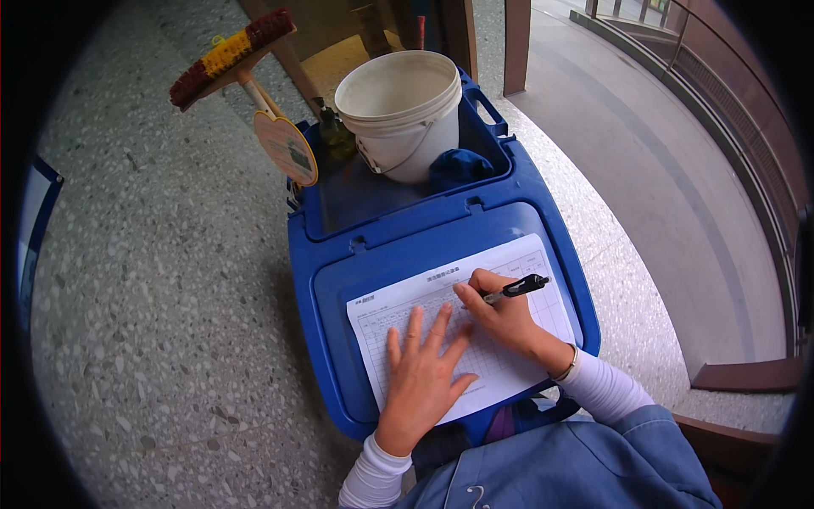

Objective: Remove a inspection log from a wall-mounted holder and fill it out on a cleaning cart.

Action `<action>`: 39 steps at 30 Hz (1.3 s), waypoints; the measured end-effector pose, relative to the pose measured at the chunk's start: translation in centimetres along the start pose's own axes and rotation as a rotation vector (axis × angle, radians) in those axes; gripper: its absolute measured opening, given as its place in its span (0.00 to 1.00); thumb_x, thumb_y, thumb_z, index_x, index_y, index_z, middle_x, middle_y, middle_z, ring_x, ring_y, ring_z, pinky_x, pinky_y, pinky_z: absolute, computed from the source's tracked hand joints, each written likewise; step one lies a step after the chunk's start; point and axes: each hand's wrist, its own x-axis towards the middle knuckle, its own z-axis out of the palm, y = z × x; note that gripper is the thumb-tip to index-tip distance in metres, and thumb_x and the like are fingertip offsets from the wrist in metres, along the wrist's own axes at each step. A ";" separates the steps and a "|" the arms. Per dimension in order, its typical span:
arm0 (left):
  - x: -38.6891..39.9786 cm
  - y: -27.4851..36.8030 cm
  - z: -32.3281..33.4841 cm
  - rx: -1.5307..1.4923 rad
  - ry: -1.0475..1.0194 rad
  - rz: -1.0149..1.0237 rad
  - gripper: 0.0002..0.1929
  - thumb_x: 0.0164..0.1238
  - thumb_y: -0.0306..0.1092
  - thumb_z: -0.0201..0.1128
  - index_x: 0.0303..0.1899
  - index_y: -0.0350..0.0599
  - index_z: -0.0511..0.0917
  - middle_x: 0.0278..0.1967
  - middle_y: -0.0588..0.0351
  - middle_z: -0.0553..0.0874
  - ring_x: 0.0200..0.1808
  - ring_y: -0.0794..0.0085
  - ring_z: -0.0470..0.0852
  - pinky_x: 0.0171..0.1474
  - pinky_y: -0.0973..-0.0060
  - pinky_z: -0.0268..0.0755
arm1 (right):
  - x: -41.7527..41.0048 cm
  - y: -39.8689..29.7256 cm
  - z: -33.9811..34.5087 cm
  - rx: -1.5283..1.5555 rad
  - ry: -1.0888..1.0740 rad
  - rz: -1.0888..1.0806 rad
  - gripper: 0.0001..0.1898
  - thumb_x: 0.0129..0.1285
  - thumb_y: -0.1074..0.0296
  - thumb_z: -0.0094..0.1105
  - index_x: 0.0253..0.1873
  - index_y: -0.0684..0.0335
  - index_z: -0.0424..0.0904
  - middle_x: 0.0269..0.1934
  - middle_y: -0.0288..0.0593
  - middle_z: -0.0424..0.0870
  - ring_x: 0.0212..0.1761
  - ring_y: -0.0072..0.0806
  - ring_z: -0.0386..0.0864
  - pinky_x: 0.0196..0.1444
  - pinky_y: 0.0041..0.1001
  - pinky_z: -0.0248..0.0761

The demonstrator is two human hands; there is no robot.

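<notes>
A printed paper form (pixel 470 401) with a ruled grid and writing lies on the blue plastic lid (pixel 331 331) of a cleaning cart. My left hand (pixel 423 369) rests flat on the sheet with its fingers spread. In my right hand (pixel 509 318) is a black click pen (pixel 524 286), gripped between thumb and fingers. That hand leans on the upper right of the form. The pen's tip is hidden behind my fingers, so I cannot tell whether it touches the paper.
Beyond the lid, the cart's tray holds a white plastic bucket (pixel 407 140), a blue cloth (pixel 461 167) and a dark green pump bottle (pixel 336 135). A red-and-yellow brush head (pixel 232 54) and a heart-shaped sign (pixel 286 149) stick out left. A railing (pixel 731 83) curves along the right.
</notes>
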 end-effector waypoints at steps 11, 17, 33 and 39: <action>-0.1 -0.1 0.0 -0.003 -0.008 -0.002 0.32 0.56 0.48 0.72 0.64 0.56 0.76 0.74 0.50 0.63 0.75 0.41 0.54 0.69 0.33 0.48 | -0.1 -0.6 -0.2 -0.105 0.018 -0.011 0.16 0.68 0.61 0.63 0.28 0.64 0.74 0.18 0.43 0.75 0.18 0.24 0.71 0.22 0.28 0.62; -0.2 0.0 0.2 -0.014 0.042 0.001 0.32 0.56 0.48 0.72 0.64 0.55 0.76 0.73 0.46 0.62 0.75 0.40 0.54 0.71 0.36 0.46 | 0.4 0.0 -0.6 0.301 0.096 0.064 0.17 0.70 0.63 0.60 0.27 0.65 0.72 0.20 0.34 0.72 0.24 0.15 0.67 0.27 0.22 0.63; 1.2 -0.8 1.0 0.006 0.136 0.100 0.24 0.63 0.38 0.67 0.60 0.43 0.76 0.68 0.45 0.70 0.72 0.46 0.63 0.71 0.44 0.53 | 1.7 0.8 0.5 0.286 0.210 0.018 0.18 0.68 0.65 0.62 0.24 0.66 0.72 0.16 0.32 0.69 0.20 0.15 0.61 0.22 0.24 0.55; 1.3 -0.5 0.9 -0.040 0.140 0.077 0.26 0.62 0.36 0.67 0.62 0.41 0.74 0.68 0.46 0.70 0.72 0.47 0.62 0.71 0.44 0.51 | 1.4 1.3 0.6 0.136 0.268 -0.025 0.17 0.67 0.67 0.62 0.25 0.68 0.72 0.15 0.36 0.67 0.18 0.18 0.60 0.21 0.26 0.55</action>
